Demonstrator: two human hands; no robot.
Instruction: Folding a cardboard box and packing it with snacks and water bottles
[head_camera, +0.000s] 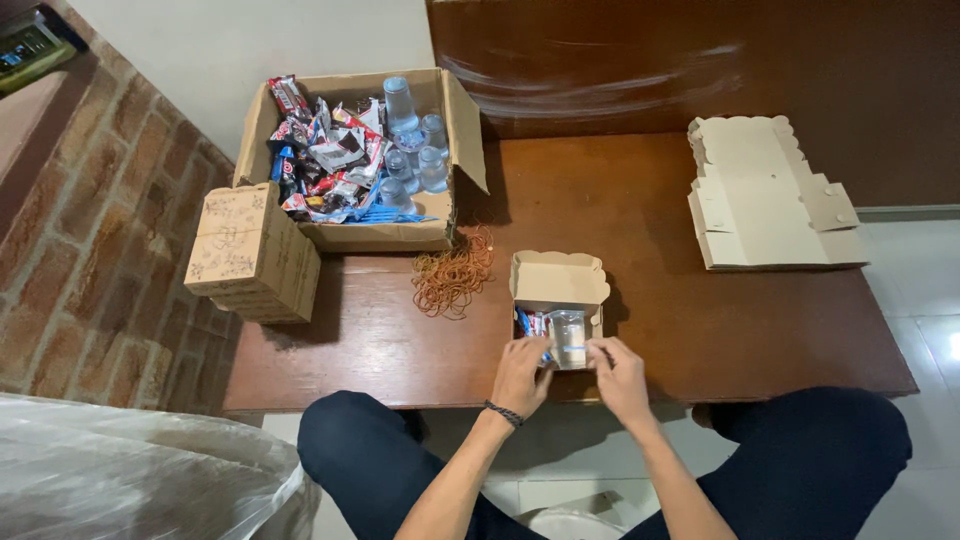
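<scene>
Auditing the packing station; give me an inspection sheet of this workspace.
Surface: brown wooden table, worn.
Job's things: small open box holding a water cup and snack packets.
Clutter: carton of snacks and cups; stack of folded boxes; rubber bands; flat box blanks.
Hands: left hand and right hand at the box's front edge.
Cables: nothing seen.
Surroundings: brick wall, plastic bag.

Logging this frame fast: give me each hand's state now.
Left hand: on the near edge of the small cardboard box, fingers curled; a firm grip cannot be told.
Right hand: fingers on the box beside the water cup; grip cannot be told.
</scene>
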